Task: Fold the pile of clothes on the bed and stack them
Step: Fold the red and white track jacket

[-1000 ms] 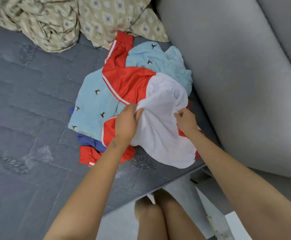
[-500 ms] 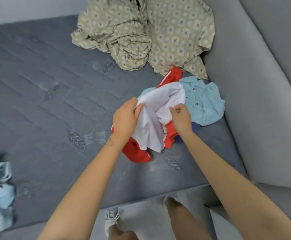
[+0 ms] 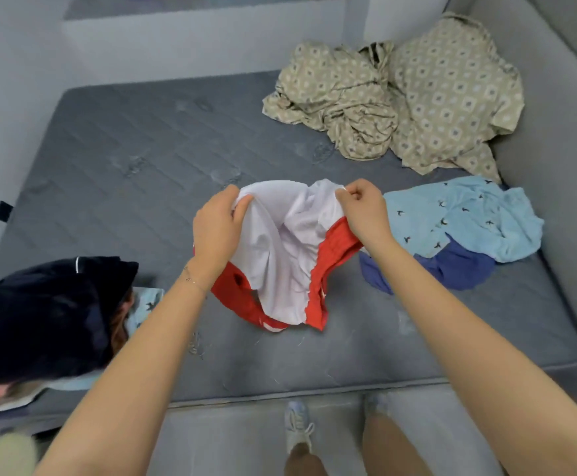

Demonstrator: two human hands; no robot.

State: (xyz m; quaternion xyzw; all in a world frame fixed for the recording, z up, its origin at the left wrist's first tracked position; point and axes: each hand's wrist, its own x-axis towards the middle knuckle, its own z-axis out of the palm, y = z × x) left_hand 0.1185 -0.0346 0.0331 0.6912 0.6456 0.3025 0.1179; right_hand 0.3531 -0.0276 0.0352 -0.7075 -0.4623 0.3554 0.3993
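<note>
I hold up a red and white garment (image 3: pixel 280 269) over the middle of the grey mattress (image 3: pixel 136 173). My left hand (image 3: pixel 216 228) grips its white upper edge on the left, and my right hand (image 3: pixel 362 211) pinches the same edge on the right. The red part hangs down and touches the mattress. To the right lies a light blue garment with small bird prints (image 3: pixel 465 218), on top of a dark blue garment (image 3: pixel 451 266). At the left edge sits a stack of clothes with a dark navy piece (image 3: pixel 43 314) on top.
A crumpled beige patterned sheet (image 3: pixel 400 101) lies at the far right of the mattress. A grey padded wall (image 3: pixel 561 166) borders the bed on the right. My legs and a shoe (image 3: pixel 299 431) stand on the floor by the near mattress edge.
Both hands have lifted the red and white garment off the pile and carried it left to the mattress middle. The view has pulled back, showing the stack at the left.
</note>
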